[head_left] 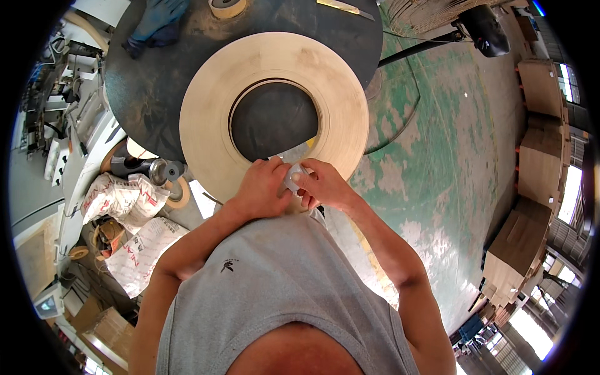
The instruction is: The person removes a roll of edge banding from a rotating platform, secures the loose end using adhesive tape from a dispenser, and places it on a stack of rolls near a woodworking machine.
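A large flat coil of beige edge banding (206, 119) lies on a round dark tabletop (140, 94), its near side close to my body. At that near side, my left hand (262, 187) is closed over the coil's ring, with its fingers curled toward the central hole. My right hand (326, 184) is beside it, pinching a small roll of clear tape (294, 177) between thumb and fingers. The tape roll sits between both hands, right against the coil. Part of my left fingers and the underside of the tape are hidden.
On the tabletop's far side lie blue gloves (159, 25), a smaller beige roll (227, 7) and a yellow utility knife (345, 8). A black-framed fan (484, 31) stands far right. White printed sacks (128, 200) lie left; stacked cardboard (522, 244) lines the right.
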{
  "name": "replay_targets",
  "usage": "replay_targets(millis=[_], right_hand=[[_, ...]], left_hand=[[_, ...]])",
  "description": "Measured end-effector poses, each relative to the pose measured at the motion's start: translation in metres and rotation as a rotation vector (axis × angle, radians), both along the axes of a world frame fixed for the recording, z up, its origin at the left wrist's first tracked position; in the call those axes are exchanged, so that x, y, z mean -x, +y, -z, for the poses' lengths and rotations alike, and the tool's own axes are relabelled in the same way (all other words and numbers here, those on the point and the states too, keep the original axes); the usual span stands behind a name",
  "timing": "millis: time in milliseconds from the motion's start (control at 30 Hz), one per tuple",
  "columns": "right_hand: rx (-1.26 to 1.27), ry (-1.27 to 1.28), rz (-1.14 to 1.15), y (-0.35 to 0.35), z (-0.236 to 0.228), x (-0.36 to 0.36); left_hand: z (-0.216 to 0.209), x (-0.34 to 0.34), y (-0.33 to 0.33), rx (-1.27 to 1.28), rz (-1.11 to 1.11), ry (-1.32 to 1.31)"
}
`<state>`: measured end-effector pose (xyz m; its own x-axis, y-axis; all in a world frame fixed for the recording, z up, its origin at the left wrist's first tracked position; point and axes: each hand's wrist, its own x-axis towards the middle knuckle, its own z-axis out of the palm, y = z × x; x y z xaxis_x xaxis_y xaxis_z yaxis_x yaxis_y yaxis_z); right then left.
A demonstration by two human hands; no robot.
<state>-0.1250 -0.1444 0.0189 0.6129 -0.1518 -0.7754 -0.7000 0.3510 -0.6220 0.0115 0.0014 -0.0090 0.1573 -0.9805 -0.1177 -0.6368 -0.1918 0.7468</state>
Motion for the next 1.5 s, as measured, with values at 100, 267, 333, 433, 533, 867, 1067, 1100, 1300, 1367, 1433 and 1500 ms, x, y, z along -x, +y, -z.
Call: replay_targets(millis=[100,267,333,433,533,867,1067,1100,1300,1367,1433,1500], right_hand=[[-0.052,0.045,0.145,0.004,-0.008,-0.005],[-0.050,0.024,0.188,0.008,-0.003,-0.006],[-0.049,0.017,0.194,0.009,-0.001,-0.006],[-0.064,0.015,0.240,0.010,0.003,-0.007],[-0.057,-0.023,0.301,0.012,0.007,-0.005],[-0.141,-0.156,0.325,0.013,0.002,0.002],[0.656,-0.271,0.175,0.041,-0.001,0.041],[0.937,-0.458,0.039,0.044,0.004,0.047],[1.063,-0.304,-0.452,0.050,0.004,0.032],[1.101,-0.263,-0.565,0.050,0.005,0.029],[1.217,-0.239,-0.631,0.055,0.015,0.029],[1.232,-0.264,-0.609,0.058,0.023,0.034]], left_hand=[[0.003,-0.002,0.001,-0.001,-0.014,0.028],[-0.001,-0.009,-0.001,-0.042,-0.010,0.091],[-0.001,-0.011,-0.002,-0.035,-0.002,0.135],[-0.003,-0.015,-0.005,-0.020,0.011,0.175],[-0.002,-0.014,-0.008,-0.030,-0.006,0.176],[0.027,0.002,-0.009,0.076,-0.262,0.110],[0.030,0.004,-0.009,0.046,-0.369,0.146],[0.030,0.004,-0.010,0.045,-0.381,0.166],[0.030,0.003,-0.012,0.091,-0.364,0.164],[0.028,0.001,-0.012,0.072,-0.370,0.146],[0.028,0.001,-0.014,0.056,-0.374,0.129],[0.027,0.000,-0.014,0.115,-0.353,0.083]])
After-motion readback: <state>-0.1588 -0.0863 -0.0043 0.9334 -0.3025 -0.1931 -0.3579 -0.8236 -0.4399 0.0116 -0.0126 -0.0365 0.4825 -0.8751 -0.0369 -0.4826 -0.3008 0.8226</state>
